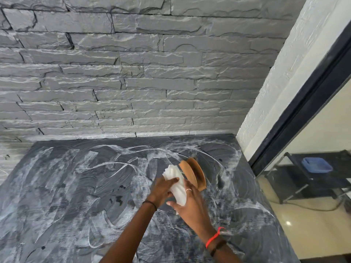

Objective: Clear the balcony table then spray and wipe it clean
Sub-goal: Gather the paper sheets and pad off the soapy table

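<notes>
Both hands meet above the right-centre of the bench [62, 196], holding a stack of things clear of its surface. The left hand [163, 190] is closed around a ribbed white vase [177, 184], its thumb laid across the front. The right hand [191, 204] cups the same vase from below and from the right, and its fingers also seem to pin two brown discs [195, 175] that stand on edge against the vase. How firmly the discs are caught cannot be told, because the fingers holding them are hidden.

The bench is dark stone, smeared all over with pale arcs of wiping or foam, and nothing else rests on it. It runs up to a grey stone wall [133, 63] at the far side.

The main risk is the discs. They stand upright and are held only by side pressure, so one could slide out and fall to the bench or over its right edge onto the floor [307, 228]. If the hands are wet, the smooth vase could turn in the grip. Setting the load down on the smeared stone would soil it and leave a patch unwiped.
</notes>
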`<state>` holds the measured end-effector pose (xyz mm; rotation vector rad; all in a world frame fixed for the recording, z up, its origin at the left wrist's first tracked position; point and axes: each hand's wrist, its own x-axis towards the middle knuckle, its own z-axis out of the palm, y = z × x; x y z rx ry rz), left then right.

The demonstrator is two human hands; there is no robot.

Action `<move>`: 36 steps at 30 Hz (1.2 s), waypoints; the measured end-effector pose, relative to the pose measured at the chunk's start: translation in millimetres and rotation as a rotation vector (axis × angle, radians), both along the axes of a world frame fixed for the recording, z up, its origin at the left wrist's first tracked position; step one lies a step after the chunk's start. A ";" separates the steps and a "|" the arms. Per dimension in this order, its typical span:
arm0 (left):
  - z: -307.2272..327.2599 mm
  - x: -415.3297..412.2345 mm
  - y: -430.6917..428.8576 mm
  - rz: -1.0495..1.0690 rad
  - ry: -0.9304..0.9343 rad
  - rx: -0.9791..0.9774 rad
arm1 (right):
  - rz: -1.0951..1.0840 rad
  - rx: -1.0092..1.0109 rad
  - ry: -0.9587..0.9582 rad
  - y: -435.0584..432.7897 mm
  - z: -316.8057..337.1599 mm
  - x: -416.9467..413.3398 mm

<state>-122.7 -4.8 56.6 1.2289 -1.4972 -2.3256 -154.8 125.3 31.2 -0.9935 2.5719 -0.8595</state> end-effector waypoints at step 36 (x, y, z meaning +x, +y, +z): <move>-55.8 -109.8 3.2 0.039 -0.195 -0.204 | -0.089 0.245 0.217 -42.7 -5.7 -141.4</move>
